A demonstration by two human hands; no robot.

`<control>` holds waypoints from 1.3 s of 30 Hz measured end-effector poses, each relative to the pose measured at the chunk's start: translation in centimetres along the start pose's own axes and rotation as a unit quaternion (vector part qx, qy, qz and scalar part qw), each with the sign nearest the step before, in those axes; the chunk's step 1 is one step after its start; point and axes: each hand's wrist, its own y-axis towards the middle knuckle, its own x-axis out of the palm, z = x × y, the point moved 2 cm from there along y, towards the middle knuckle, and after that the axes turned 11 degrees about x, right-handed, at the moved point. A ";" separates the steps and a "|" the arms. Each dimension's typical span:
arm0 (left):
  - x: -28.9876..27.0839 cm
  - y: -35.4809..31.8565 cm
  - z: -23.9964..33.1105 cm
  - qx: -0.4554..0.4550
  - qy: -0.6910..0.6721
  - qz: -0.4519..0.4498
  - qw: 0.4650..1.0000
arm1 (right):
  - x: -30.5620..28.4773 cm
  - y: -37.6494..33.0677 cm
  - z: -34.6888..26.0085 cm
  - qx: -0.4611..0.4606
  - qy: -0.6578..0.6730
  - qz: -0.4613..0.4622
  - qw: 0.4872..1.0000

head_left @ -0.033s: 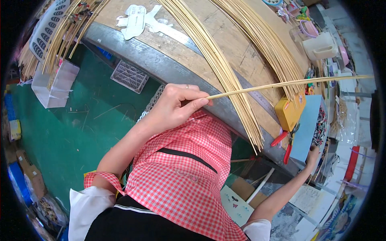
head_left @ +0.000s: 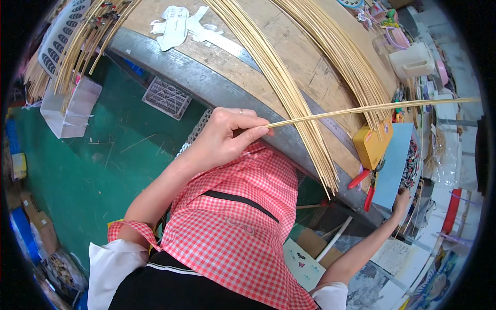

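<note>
My left hand (head_left: 235,132) pinches the near end of a thin bamboo stick (head_left: 361,108) between thumb and fingers. The stick runs off to the right, across two bundles on the table. The nearer bamboo bundle (head_left: 281,77) overhangs the front edge; the farther bamboo bundle (head_left: 341,51) ends by a yellow tin (head_left: 373,144). At the far right, my right hand (head_left: 401,200) is at the near end of a light blue box (head_left: 390,178) with many small red and black pieces (head_left: 411,163). Its fingers are small and partly hidden.
Red-handled pliers (head_left: 369,186) lie beside the yellow tin. A metal ruler (head_left: 232,47) and paper cutouts (head_left: 173,28) rest on the wooden table (head_left: 320,77). More sticks (head_left: 82,41) lean at upper left above a clear bin (head_left: 72,111). A plastic crate (head_left: 166,98) stands below.
</note>
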 end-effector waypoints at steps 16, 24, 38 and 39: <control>-0.5 -0.3 -1.0 -0.009 -0.042 0.021 0.999 | -2.6 -1.0 0.6 0.118 0.146 0.097 0.977; -0.5 -0.2 -1.0 -0.014 -0.043 0.017 0.999 | -1.3 -0.1 3.1 0.108 0.394 0.068 0.910; -0.5 -0.2 -0.6 -0.028 -0.056 0.006 0.998 | -2.8 -2.2 2.4 0.128 0.558 0.162 0.804; -0.5 -0.2 -0.6 -0.024 -0.050 0.004 0.998 | -3.1 -2.8 2.0 0.124 0.574 0.177 0.790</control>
